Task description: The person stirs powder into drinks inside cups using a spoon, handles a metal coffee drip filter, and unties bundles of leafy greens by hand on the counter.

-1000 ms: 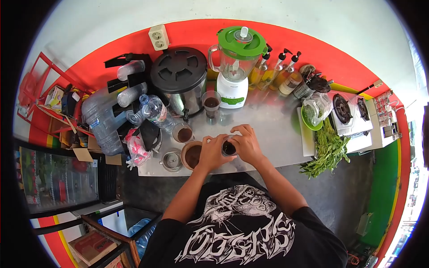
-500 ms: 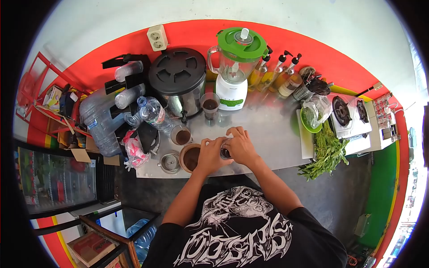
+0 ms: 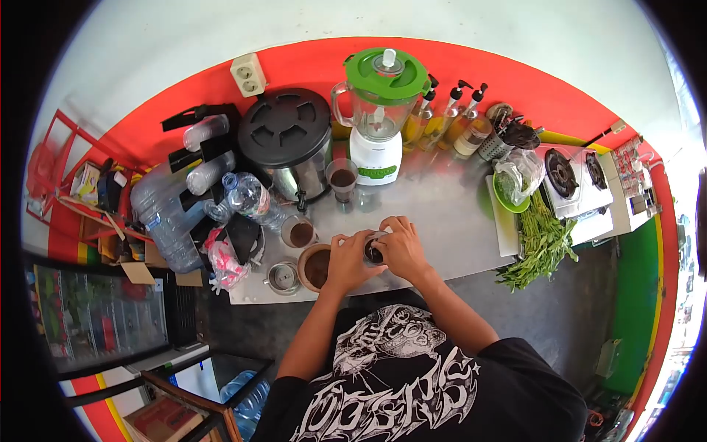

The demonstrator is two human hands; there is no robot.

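Observation:
Both hands hold one small clear cup with dark contents, near the counter's front edge. My left hand wraps its left side, and my right hand grips its right side and rim. Just left of my left hand sits a round brown bowl with dark brown contents. Beside it are an empty-looking glass mug and a clear cup with brown contents. Another cup of dark liquid stands farther back, before the blender.
A green-lidded blender, a steel dispenser and pump bottles line the wall. Plastic bottles lie at the left. Leafy greens, a green bowl and a stove are at the right of the steel counter.
The camera view has shifted slightly, so the counter items sit a little lower. Both hands stay around the cup, with my right hand's fingers moved slightly over its rim.

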